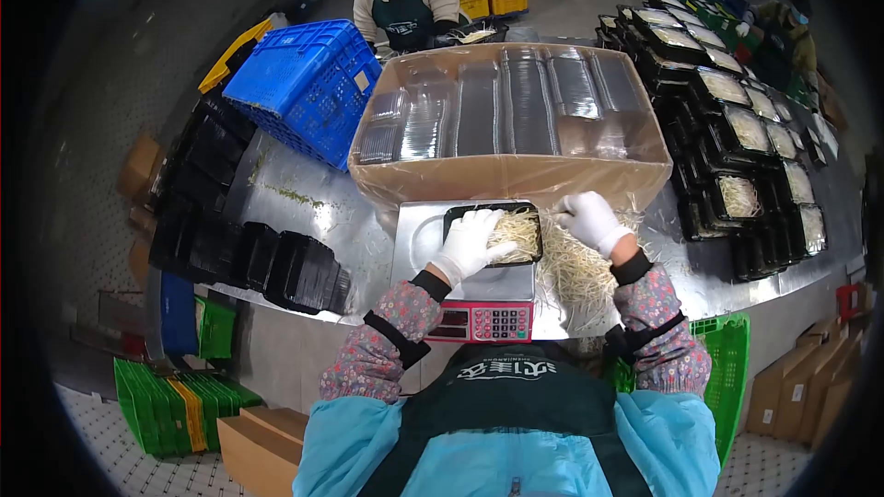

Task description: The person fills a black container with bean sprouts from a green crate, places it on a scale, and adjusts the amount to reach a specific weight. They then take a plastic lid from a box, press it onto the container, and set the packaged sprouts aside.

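By the table's near edge (709, 299), our left fingers (483, 219) spread over trayed sprouts (523, 235); our right fingers (566, 206) curl together beside loose sprouts (575, 278).

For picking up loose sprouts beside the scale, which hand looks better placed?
Probably the right: the right hand is at the loose sprout pile, while the left hand lies over the black tray on the scale.

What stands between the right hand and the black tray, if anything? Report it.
Nothing visible stands between the right hand and the black tray; the left hand covers part, leaving the right side open.
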Demonstrator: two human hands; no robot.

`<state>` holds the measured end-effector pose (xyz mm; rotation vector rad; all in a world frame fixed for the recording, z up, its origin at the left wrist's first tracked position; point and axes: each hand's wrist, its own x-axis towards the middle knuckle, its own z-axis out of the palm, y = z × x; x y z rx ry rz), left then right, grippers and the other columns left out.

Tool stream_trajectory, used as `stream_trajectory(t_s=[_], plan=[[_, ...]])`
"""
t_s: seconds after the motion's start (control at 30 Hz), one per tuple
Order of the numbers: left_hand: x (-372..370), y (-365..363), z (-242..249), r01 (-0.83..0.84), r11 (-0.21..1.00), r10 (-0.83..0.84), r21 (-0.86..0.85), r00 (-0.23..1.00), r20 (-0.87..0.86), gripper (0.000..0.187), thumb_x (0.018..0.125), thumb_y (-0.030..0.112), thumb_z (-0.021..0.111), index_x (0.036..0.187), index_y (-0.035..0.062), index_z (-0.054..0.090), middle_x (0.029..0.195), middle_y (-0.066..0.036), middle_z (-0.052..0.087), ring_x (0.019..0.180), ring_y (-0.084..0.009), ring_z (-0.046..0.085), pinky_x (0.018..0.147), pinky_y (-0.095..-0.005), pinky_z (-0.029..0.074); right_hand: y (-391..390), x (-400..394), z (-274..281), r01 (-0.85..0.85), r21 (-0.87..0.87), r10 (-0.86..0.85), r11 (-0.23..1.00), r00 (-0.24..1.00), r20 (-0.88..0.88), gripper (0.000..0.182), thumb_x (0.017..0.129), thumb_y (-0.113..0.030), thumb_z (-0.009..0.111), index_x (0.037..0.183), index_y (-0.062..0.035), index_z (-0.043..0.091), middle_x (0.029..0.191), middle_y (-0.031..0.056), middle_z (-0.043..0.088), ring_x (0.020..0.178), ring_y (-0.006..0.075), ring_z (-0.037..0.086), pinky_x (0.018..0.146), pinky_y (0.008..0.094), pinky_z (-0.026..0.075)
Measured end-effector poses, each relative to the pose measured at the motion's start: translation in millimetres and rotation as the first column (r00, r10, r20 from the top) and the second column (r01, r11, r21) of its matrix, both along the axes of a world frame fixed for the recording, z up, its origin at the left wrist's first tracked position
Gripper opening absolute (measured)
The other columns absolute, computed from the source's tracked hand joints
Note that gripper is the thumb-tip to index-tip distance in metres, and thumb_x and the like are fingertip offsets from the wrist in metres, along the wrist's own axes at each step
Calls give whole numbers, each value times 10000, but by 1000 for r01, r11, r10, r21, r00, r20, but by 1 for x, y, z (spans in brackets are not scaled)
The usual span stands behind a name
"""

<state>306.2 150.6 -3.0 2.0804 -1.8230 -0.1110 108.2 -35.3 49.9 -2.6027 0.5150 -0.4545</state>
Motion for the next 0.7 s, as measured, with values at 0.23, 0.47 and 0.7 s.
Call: stream_trajectory(t_s=[0.23, 0.47, 0.7], plan=[[5, 31, 45, -89, 950, 9, -300, 966, -257, 549, 831, 316, 754, 1241, -15, 602, 1261, -183, 608, 1178, -354, 562, 1045, -427, 416, -54, -79, -54, 229, 173, -157, 958, 923, -350, 256, 800, -235, 741, 1004, -79, 741, 891, 163, 723, 800, 326, 694, 778, 378, 552], [64, 20, 4, -395, 849, 343, -350, 917, -203, 447, 923, 341, 638, 1201, -9, 642, 1179, -187, 658, 1106, -332, 613, 990, -413, 459, 22, -11, -14, 173, 69, -165, 982, 980, -107, 381, 814, -472, 721, 970, -125, 739, 802, 92, 693, 811, 297, 681, 752, 416, 529], [36, -12, 16, -247, 963, 212, -107, 942, -261, 199, 898, 204, 668, 957, 34, 753, 1012, -131, 728, 1041, -288, 664, 948, -366, 497, 56, 32, -34, -21, -67, 19, 998, 999, -43, 289, 832, -371, 710, 926, -98, 714, 857, 110, 686, 854, 312, 672, 761, 415, 528]])
